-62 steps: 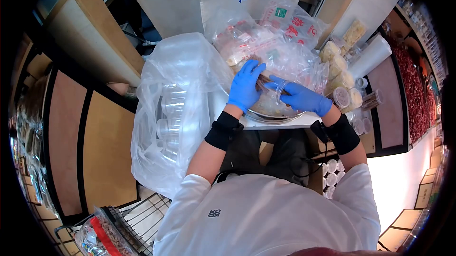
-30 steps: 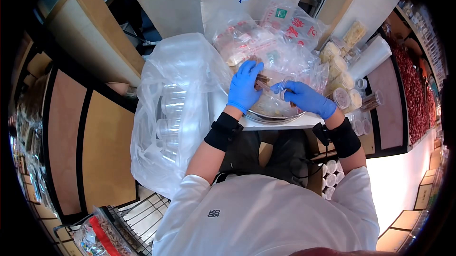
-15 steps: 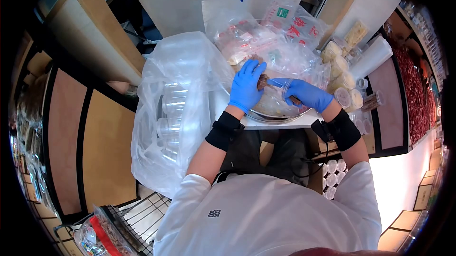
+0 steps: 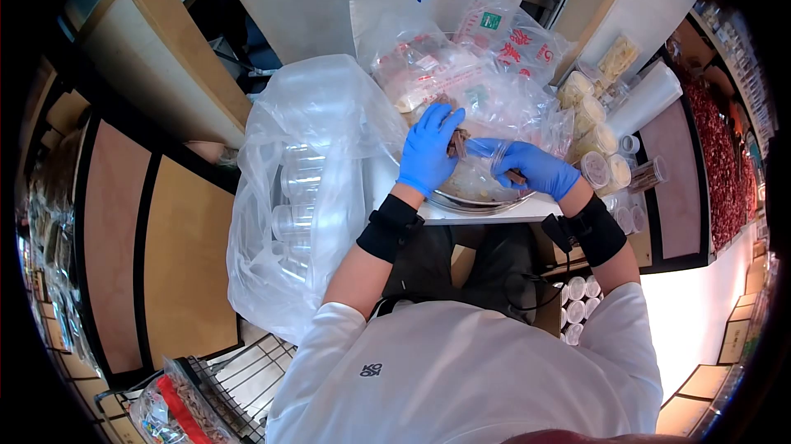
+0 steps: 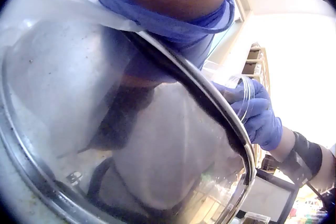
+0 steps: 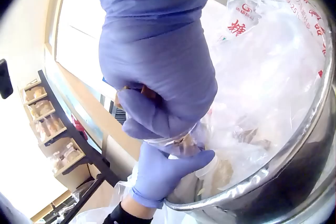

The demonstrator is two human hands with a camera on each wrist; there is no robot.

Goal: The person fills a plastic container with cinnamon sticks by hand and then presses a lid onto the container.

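A clear plastic jar (image 4: 499, 156) lies on its side between both blue-gloved hands, its mouth facing right. My left hand (image 4: 428, 147) grips the jar near its base, the thumb along its side in the right wrist view. Brown dried strips (image 6: 185, 143) show through the jar wall. My right hand (image 4: 535, 169) reaches its fingers into the jar's mouth, while more brown strips (image 4: 516, 176) stay clasped in its curled palm. Both hands work over a large round metal basin (image 6: 239, 195) lined with clear plastic bags (image 4: 503, 102).
A big translucent bag (image 4: 313, 98) of empty clear jars (image 4: 292, 222) stands to the left. Filled jars (image 4: 589, 127) and a white roll (image 4: 651, 98) line the right side. Lidded jars (image 4: 574, 308) sit in a box below the white table (image 4: 527, 212).
My right hand drew its fingers back from the jar's mouth about a second ago, then slid left and pushed them inside again. My left hand keeps its place on the jar.
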